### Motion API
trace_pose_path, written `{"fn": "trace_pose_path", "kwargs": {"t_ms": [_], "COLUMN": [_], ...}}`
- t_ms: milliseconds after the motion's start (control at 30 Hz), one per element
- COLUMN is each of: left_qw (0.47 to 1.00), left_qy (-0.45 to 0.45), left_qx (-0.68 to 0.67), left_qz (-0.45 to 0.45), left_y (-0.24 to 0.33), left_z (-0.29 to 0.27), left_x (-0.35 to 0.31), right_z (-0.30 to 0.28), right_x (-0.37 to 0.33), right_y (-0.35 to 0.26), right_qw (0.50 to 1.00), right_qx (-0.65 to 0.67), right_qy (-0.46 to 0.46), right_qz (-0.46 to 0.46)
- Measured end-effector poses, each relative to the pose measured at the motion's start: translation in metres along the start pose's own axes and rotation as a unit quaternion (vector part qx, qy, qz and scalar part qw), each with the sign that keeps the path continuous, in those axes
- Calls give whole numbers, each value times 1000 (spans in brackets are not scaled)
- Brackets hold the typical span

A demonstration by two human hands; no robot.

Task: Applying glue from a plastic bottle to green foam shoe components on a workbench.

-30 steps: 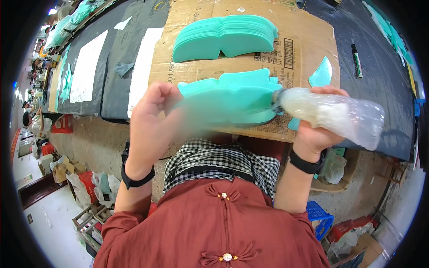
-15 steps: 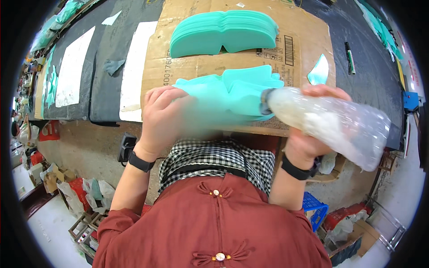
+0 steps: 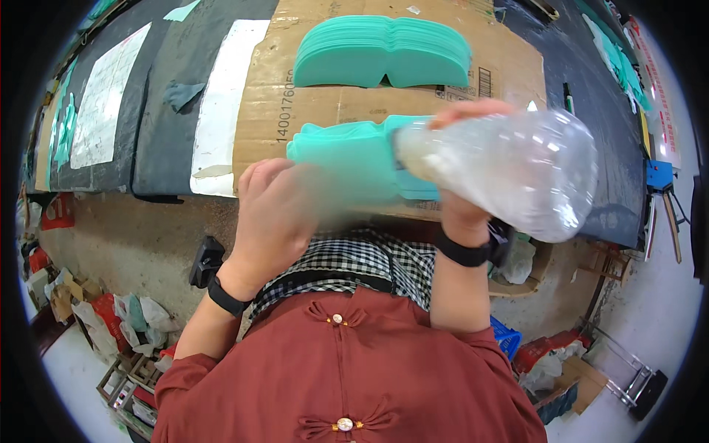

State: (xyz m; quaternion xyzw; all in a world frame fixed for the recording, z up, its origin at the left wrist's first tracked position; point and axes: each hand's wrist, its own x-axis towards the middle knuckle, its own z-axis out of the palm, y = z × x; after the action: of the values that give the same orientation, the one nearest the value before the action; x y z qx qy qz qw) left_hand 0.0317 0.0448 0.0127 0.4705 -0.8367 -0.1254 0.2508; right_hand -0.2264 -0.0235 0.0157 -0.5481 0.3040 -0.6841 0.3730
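My right hand (image 3: pixel 467 210) is wrapped round a clear plastic bottle (image 3: pixel 517 166) with whitish stuff inside. The bottle is tilted, its narrow neck end pointing left over a low, uneven pile of teal sheets (image 3: pixel 347 148) on the cardboard. My left hand (image 3: pixel 269 214) is at the near left corner of that pile, fingers curled. A blurred patch covers its fingertips and part of the sheets, so what they grip is hidden. Farther back stands a neat, thick stack of teal curved pieces (image 3: pixel 384 55), notched at its near edge.
The flattened cardboard (image 3: pixel 332 103) covers the middle of a dark worktable (image 3: pixel 166 140). White sheets (image 3: pixel 221 111) and a grey scrap (image 3: pixel 182 94) lie to the left. A marker (image 3: pixel 568 96) lies on the right. Bags and a blue crate (image 3: pixel 505 338) are on the floor below.
My right hand has moved left with the bottle, bringing its neck over the middle of the pile. My left hand has come slightly nearer to me. The whole view has shifted a little.
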Motion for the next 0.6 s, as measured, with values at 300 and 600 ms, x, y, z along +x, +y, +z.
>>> {"fn": "trace_pose_path", "kwargs": {"t_ms": [300,600], "left_qw": [1000,1000], "left_qy": [-13,-15], "left_qx": [-6,-17], "left_qz": [-20,-9], "left_y": [-6,-11], "left_z": [1,0], "left_x": [-1,0], "right_z": [-45,-6], "right_x": [-7,-13], "right_y": [-35,-13], "right_qw": [912,992], "right_qx": [-405,-69], "right_qy": [64,78], "right_qz": [-32,65]}}
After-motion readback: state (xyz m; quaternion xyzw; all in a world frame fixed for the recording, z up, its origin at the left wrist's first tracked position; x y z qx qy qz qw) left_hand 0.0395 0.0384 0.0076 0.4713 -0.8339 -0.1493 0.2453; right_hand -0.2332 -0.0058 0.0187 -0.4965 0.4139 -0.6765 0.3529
